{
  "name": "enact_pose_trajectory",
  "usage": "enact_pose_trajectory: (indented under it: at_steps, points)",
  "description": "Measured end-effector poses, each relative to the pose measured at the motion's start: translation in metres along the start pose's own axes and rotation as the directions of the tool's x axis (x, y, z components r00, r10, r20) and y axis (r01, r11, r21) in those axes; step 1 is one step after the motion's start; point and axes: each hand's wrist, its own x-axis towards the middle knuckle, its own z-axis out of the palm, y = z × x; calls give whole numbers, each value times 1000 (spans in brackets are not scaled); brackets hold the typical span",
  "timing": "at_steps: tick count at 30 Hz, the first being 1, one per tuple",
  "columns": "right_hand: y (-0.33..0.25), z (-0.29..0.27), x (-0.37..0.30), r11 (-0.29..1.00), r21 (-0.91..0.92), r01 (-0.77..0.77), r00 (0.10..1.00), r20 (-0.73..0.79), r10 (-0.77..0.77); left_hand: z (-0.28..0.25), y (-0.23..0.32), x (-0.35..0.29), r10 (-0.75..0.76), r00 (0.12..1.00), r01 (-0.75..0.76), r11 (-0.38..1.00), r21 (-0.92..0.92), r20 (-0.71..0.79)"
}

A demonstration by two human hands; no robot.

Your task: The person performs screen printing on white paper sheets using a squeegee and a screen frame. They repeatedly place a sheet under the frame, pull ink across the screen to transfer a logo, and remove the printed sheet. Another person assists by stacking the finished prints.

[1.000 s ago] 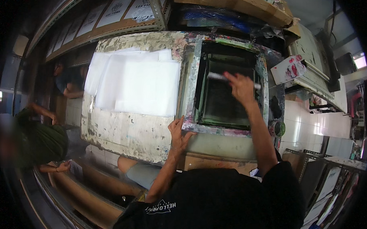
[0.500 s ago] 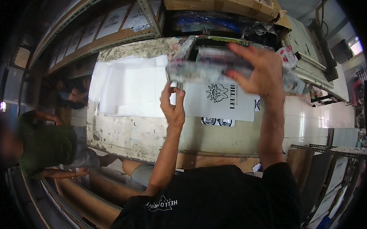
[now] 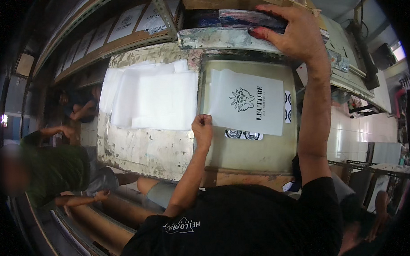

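Observation:
A screen printing frame (image 3: pixel 224 38), stained with paint, is tipped up at the far side of the table. My right hand (image 3: pixel 298 32) is closed over its edge, the fingertips smeared with red. A flat, ink-stained piece (image 3: pixel 251 17) lies along the frame beside my fingers; I cannot make out whether I grip it too. Below the frame, a white sheet with a black printed figure and lettering (image 3: pixel 242 102) lies on the pale printing board (image 3: pixel 260 157). My left hand (image 3: pixel 203 130) pinches at the sheet's left edge, fingers together.
A pile of blank white sheets (image 3: pixel 156 100) lies on the stained table to the left. Black-and-white stickers (image 3: pixel 243 134) show under the printed sheet. Shelves with printed sheets (image 3: pixel 124 24) stand far left. One person (image 3: pixel 57 164) sits at left; another (image 3: pixel 366 226) is at lower right.
The frame has swung up and away with my right hand, uncovering the whole printed sheet. My left hand has come nearer and closed at the sheet's edge. A person has appeared at lower right.

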Motion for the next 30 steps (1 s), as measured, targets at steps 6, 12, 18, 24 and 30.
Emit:
enact_pose_trajectory:
  at_steps: [6, 12, 18, 24, 30]
  points:
    - [2, 6, 1, 999, -40, 31, 999, -36, -32, -105, 11, 32, 6, 979, -21, 997, -72, -205]
    - [5, 8, 1, 1000, 15, -12, 1000, -7, 13, -272, -34, 34, 116, 864, -78, 992, 96, -490]
    - [3, 7, -2, 998, 30, -49, 998, 29, 48, -293, -4, 28, 708, 342, 366, 506, 781, -618]
    - [-1, 4, 2, 999, 29, -39, 999, 21, 38, -161, 47, 91, 778, 617, -342, 404, 848, -122]
    - [-1, 6, 5, 997, 71, -34, 999, 27, 32, -102, 22, 132, 371, 926, -122, 482, 868, -76]
